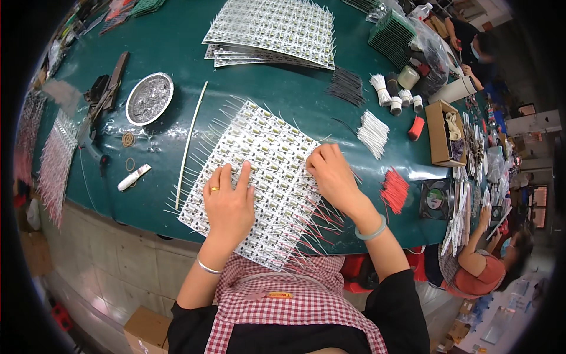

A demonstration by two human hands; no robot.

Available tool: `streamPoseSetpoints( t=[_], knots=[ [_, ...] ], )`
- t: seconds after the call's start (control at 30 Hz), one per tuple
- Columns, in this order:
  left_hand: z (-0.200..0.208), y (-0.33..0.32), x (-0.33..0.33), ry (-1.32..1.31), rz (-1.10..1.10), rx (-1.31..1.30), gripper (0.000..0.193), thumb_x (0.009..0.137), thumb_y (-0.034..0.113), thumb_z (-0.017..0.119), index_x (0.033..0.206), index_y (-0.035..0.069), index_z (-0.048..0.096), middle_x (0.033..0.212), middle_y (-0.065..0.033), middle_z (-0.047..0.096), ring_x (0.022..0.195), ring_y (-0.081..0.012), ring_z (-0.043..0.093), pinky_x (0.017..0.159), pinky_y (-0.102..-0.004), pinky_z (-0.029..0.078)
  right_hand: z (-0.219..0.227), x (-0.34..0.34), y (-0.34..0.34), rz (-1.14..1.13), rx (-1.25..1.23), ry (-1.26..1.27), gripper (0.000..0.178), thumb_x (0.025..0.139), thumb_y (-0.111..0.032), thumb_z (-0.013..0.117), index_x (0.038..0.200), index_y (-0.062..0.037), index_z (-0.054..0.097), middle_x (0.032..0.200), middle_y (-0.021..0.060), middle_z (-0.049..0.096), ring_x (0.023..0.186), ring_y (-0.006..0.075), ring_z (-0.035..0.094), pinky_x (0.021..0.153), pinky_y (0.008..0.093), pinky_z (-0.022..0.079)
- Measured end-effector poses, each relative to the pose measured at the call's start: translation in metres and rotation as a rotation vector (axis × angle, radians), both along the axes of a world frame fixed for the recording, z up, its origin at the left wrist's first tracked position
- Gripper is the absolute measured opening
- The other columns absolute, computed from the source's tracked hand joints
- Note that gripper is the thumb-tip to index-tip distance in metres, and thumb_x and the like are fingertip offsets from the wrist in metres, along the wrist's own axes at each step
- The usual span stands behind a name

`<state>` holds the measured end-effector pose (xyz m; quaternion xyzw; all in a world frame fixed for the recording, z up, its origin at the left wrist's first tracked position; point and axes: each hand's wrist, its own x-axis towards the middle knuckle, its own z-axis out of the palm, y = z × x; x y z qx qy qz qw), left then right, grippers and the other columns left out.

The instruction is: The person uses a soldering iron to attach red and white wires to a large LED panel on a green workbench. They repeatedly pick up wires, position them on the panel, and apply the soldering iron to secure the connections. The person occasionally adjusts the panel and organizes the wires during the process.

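Note:
A white panel of small circuit boards (265,147) lies tilted on the table before me, with rows of small components. Thin pale wires stick out along its left edge; red and white wires (315,221) fringe its lower right edge. My left hand (229,197) rests on the panel with its fingers apart, holding nothing. At the panel's upper right edge my right hand (331,174) is closed in a pinch on what looks like a thin wire, mostly hidden by the fingers. Nearby lie a bundle of red wires (394,190) and a bundle of white wires (373,134).
Stacked panels (271,29) stand at the back. Black wires (346,87) lie beside them. Leftward are a metal bowl (150,99), a soldering tool (94,150) and a white tube (134,177). At right are a cardboard box (439,134) and a small fan (435,199). Other people work at the right.

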<state>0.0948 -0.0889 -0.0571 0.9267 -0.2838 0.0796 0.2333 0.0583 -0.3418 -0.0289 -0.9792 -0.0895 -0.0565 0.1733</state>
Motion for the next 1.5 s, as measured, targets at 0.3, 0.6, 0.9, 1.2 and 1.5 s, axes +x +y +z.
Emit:
streamPoseSetpoints(
  t=[0.3, 0.6, 0.9, 1.2, 1.5],
  knots=[
    [-0.003, 0.0, 0.0, -0.018, 0.043, 0.042, 0.048, 0.09, 0.013, 0.064, 0.138, 0.01, 0.058, 0.13, -0.0225, 0.055, 0.121, -0.0402, 0.051, 0.1, -0.052, 0.039, 0.025, -0.031, -0.002, -0.149, -0.014, 0.028, 0.014, 0.081, 0.0, 0.062, 0.095, -0.0022, 0.059, 0.104, 0.013, 0.056, 0.1, 0.0334, 0.053, 0.083, 0.0436, 0.044],
    [-0.003, 0.011, 0.013, -0.054, 0.112, 0.145, 0.047, 0.093, 0.012, 0.061, 0.14, 0.01, 0.057, 0.129, -0.023, 0.056, 0.12, -0.0408, 0.051, 0.102, -0.0519, 0.037, -0.01, 0.019, 0.02, -0.166, -0.03, -0.072, 0.062, 0.094, -0.033, 0.063, 0.145, -0.0036, 0.045, 0.151, 0.0179, 0.042, 0.144, 0.0352, 0.034, 0.117, 0.0507, 0.028],
    [-0.003, 0.014, 0.009, -0.019, 0.153, 0.128, 0.046, 0.094, 0.011, 0.059, 0.139, 0.01, 0.057, 0.13, -0.023, 0.056, 0.12, -0.0395, 0.051, 0.104, -0.0503, 0.037, -0.015, -0.012, 0.009, -0.168, -0.071, 0.022, 0.063, 0.096, -0.037, 0.06, 0.149, -0.0082, 0.042, 0.155, 0.0154, 0.04, 0.145, 0.0352, 0.033, 0.118, 0.053, 0.025],
    [0.0, 0.081, 0.034, 0.112, 0.485, -0.646, 0.031, 0.098, -0.001, 0.054, 0.128, -0.004, 0.062, 0.129, -0.0123, 0.064, 0.115, -0.0199, 0.06, 0.097, -0.0317, 0.047, 0.011, -0.03, -0.063, -0.509, 0.099, -0.329, 0.033, 0.081, 0.001, 0.069, 0.114, 0.0009, 0.065, 0.115, 0.0151, 0.061, 0.105, 0.0361, 0.057, 0.09, 0.043, 0.048],
    [-0.064, 0.259, 0.139, 0.036, 1.053, 0.071, 0.064, 0.096, 0.051, 0.055, 0.133, -0.001, 0.06, 0.133, -0.0232, 0.061, 0.121, -0.0391, 0.059, 0.102, -0.0453, 0.045, 0.01, -0.039, -0.105, -0.568, -0.094, -0.33, 0.032, 0.073, 0.007, 0.072, 0.104, 0.0016, 0.066, 0.104, 0.0133, 0.059, 0.096, 0.0341, 0.055, 0.083, 0.0428, 0.048]
  ],
)
